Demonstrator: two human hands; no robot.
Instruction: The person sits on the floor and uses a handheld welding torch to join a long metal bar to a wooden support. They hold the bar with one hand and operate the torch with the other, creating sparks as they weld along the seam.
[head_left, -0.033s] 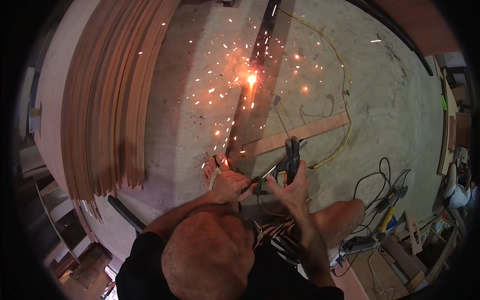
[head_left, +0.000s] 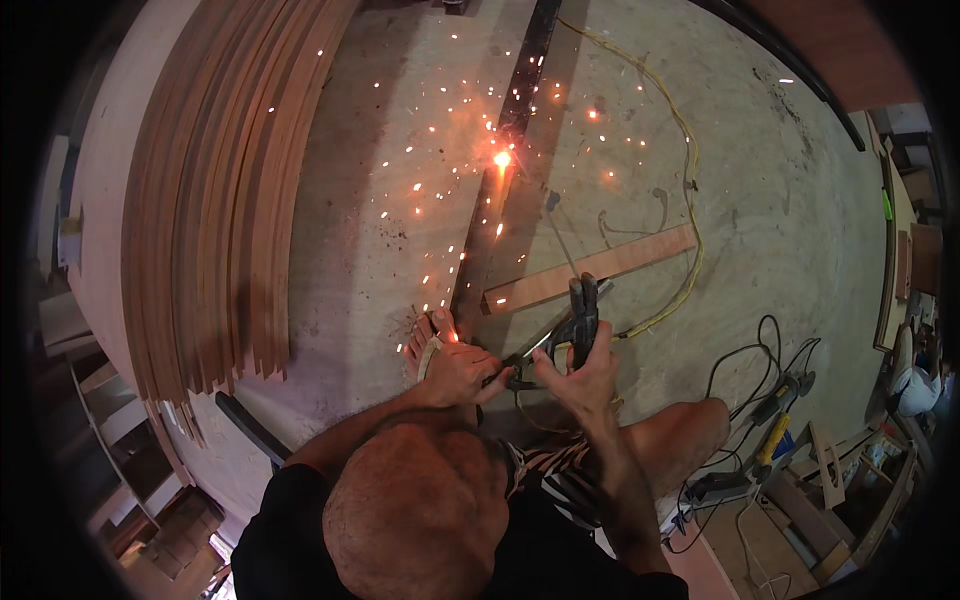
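Beside the metal bar (head_left: 497, 200), wood strips (head_left: 215, 200) lie stacked.

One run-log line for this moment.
left hand: on grinder body | right hand: gripping black handle | sparks over dark metal bar | foot beside bar

Concrete floor (head_left: 800, 200), stacked wood strips (head_left: 220, 180), dim edges

One dark metal bar (head_left: 505, 160), one wooden plank (head_left: 590, 268), two hands, one yellow cable (head_left: 688, 200).
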